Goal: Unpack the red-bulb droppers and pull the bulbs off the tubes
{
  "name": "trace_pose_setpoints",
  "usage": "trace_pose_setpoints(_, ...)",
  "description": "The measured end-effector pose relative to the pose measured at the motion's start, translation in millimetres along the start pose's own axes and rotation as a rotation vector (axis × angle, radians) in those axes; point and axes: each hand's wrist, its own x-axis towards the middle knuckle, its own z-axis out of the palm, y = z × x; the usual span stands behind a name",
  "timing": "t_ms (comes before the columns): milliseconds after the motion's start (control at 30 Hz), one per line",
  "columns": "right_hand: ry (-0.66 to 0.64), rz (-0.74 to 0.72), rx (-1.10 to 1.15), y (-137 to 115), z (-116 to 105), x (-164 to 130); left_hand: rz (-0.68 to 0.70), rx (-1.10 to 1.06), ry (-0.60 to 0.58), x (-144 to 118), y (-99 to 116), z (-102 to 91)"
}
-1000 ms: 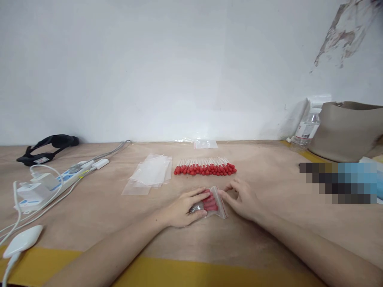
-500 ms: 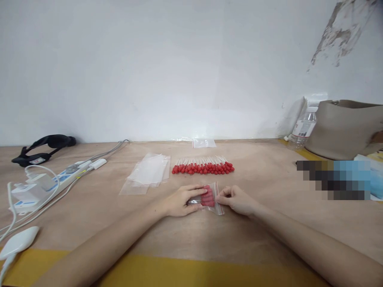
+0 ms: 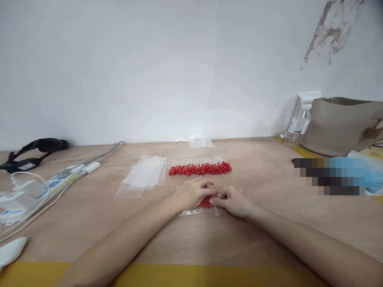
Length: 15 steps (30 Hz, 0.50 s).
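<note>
**Clear zip-lock bag (image 3: 190, 212) pinched at the zip by the right hand (image 3: 229, 200)**

Lying on the worktop (image 3: 269, 175), about midway between its side edges: the bag, mostly covered, with red-headed sticks (image 3: 206, 203) showing red inside. Gripped at its zip end between thumb and curled fingers of the right hand. Covered across the body by the left hand (image 3: 193, 194), palm down, fingers bent and reaching to the zip end; impossible to tell whether gripping or only pressing.

Just beyond the hands, toward the back edge: a loose row of red-headed sticks (image 3: 200, 169), heads toward the front edge, pale stems toward the back. Left of the row, near but apart: a fan of overlapping flat plastic bags (image 3: 143, 173). Behind the row, at the back edge: a single flat bag (image 3: 201, 143).

Farther out, along the left side: a power strip (image 3: 54, 184) set at a slant, loaded with white chargers (image 3: 16, 202) and trailing cables. Toward the back left corner: a black band-shaped item (image 3: 44, 145). Near the front left corner, cut off by the view: a white rounded device (image 3: 12, 252).

At the back right corner: a plastic bottle (image 3: 299, 124) just beside a taupe bag (image 3: 338, 127). In front of these: a blue item (image 3: 372, 177), partly pixelated. Along the front edge: a yellow strip (image 3: 179, 276), crossed by both forearms. Behind everything: a pale wall (image 3: 149, 59), peeling at upper right.
</note>
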Motion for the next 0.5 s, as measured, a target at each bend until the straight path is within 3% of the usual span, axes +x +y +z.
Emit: trace_pose_setpoints(500,-0.080,-0.093,0.103,17,-3,4,0.093,0.072,0.099,-3,2,11.6)
